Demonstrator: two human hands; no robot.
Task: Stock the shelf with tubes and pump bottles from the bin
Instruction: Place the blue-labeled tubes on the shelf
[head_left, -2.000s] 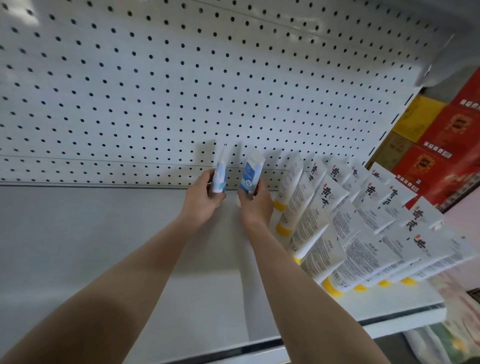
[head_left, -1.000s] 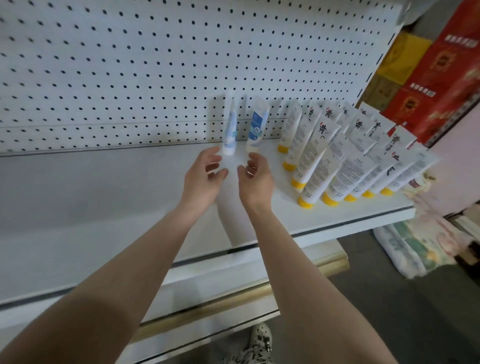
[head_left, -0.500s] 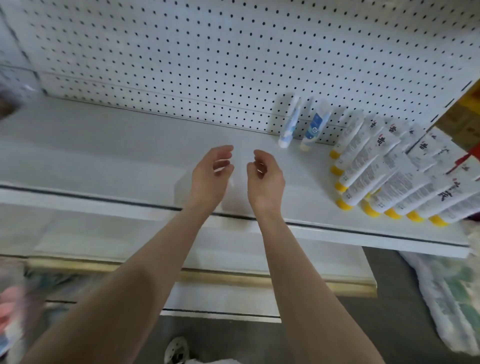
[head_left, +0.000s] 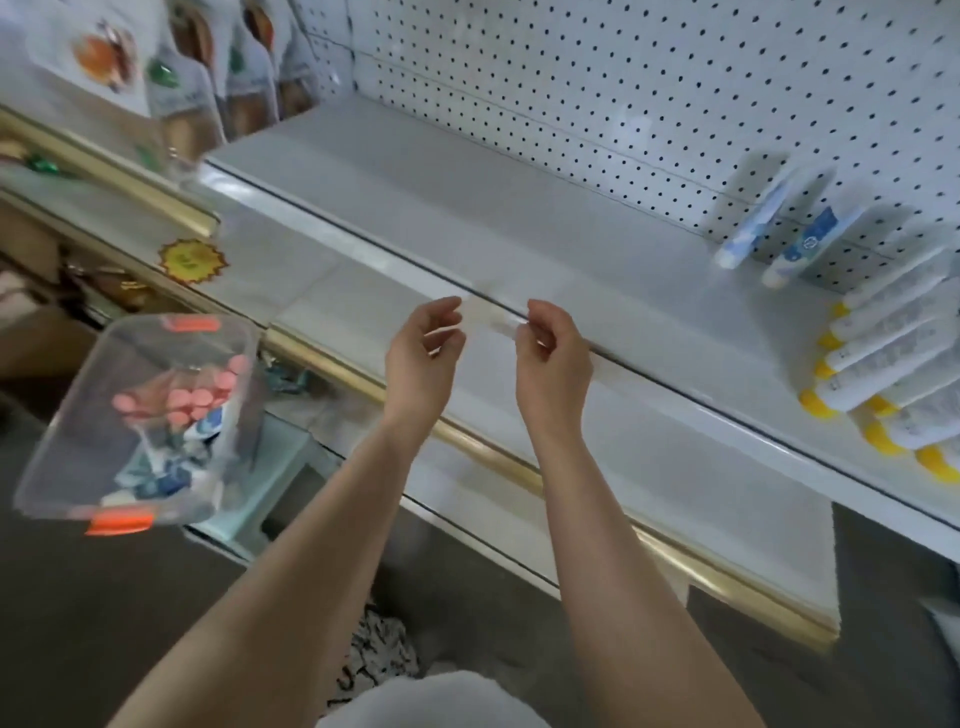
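Your left hand (head_left: 423, 353) and right hand (head_left: 553, 358) hover mid-frame at the shelf (head_left: 467, 218) edge, each grip loosely curled, holding nothing. The bin (head_left: 52, 441) sits lower left; two blue-white tubes (head_left: 753, 223) lean upper right.

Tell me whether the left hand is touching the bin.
Apart. The head view shows the left hand above the shelf edge, with a clear gap to the bin.

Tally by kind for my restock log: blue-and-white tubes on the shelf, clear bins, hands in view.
Blue-and-white tubes: 2
Clear bin: 1
Hands, both empty: 2, left hand and right hand
Total: 5
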